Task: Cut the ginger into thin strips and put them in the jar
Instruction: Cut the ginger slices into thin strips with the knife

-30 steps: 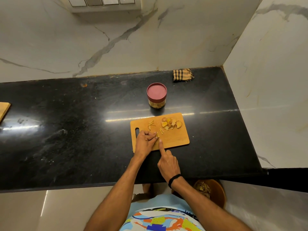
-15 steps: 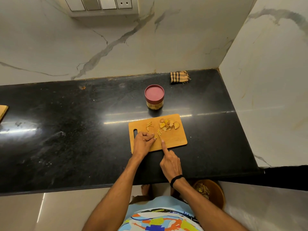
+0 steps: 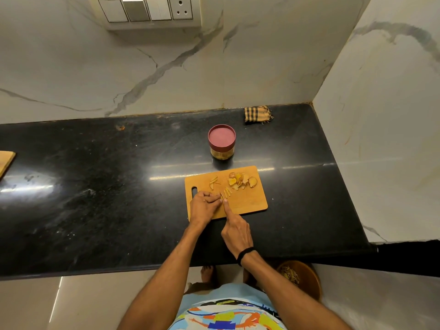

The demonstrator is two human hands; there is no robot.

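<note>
A wooden cutting board lies on the black counter. Ginger slices are heaped at its far edge, and thin ginger strips lie beside my fingers, with a few more strips to the left. My left hand is curled, its fingertips pinching a small ginger piece on the board. My right hand is closed with the forefinger stretched forward along a knife, whose blade is barely visible against the left fingertips. The jar stands behind the board with its maroon lid on.
A checked cloth lies in the back right corner by the wall. Another wooden board pokes in at the left edge. A brown bowl of scraps sits on the floor below the counter edge. A switch panel is on the wall.
My right hand shifted slightly right and has come back in against the left fingertips. The left hand stays in place on the board. The view tilted up a little.
</note>
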